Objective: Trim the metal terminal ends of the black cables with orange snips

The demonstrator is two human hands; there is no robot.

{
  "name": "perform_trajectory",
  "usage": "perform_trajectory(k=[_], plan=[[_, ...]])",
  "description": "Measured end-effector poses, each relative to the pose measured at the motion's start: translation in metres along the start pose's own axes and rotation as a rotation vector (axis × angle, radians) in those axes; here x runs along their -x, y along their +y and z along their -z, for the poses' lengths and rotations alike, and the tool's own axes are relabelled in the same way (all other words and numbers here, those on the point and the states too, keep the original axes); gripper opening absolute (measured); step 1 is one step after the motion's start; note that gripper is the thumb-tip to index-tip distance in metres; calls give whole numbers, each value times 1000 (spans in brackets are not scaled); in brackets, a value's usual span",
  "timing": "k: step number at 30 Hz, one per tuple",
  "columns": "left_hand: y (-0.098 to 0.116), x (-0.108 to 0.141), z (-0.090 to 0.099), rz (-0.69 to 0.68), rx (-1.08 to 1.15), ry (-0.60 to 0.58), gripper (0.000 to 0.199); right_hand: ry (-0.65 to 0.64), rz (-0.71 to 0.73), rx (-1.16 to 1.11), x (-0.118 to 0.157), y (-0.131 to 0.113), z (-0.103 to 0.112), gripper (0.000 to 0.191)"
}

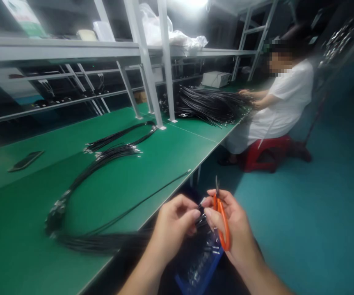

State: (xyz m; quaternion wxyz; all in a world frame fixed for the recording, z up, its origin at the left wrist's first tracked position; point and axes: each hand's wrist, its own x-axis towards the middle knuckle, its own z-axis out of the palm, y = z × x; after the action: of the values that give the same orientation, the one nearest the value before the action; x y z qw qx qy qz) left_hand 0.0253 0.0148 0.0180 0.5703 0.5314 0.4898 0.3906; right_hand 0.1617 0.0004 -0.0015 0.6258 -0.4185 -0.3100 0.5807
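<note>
My left hand (178, 219) pinches the end of a black cable (200, 205) between thumb and fingers, just off the table's front edge. Close against it, my right hand (229, 213) is wrapped round orange-handled scissors (222, 221), their blades pointing up and away. The right thumb and forefinger also meet at the cable's pale tip; fine detail there is blurred. A long bundle of black cables (84, 241) curves over the green table and runs off its edge toward my hands. One single cable (152, 196) lies apart from the bundle. Below my hands is a blue bin (206, 268) with small shiny pieces.
The green table (177, 157) carries a smaller looped cable bundle (118, 137), a phone (26, 161) and a large cable pile (210, 104). White shelf posts (149, 69) rise from it. A co-worker in white (290, 94) sits on a red stool (261, 153), hands at the pile.
</note>
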Motion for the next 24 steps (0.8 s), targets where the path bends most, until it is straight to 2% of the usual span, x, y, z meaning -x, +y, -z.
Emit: perform_trajectory(k=[3,7,16,20,24], plan=[[-5,7,2,-26,-10,54,14,-11,16,-26,2,0,-4,36],[-5,11,1,-118,-155,130,14,-12,23,-82,2,-1,-10,32],[-8,19,-5,-199,-437,195,13,41,-4,-102,2,1,-16,33],[-11,22,-5,-222,-493,222,14,45,-15,-95,3,-1,-19,33],[-14,25,-6,-273,-489,259,13,24,-88,-157,3,-1,-20,30]])
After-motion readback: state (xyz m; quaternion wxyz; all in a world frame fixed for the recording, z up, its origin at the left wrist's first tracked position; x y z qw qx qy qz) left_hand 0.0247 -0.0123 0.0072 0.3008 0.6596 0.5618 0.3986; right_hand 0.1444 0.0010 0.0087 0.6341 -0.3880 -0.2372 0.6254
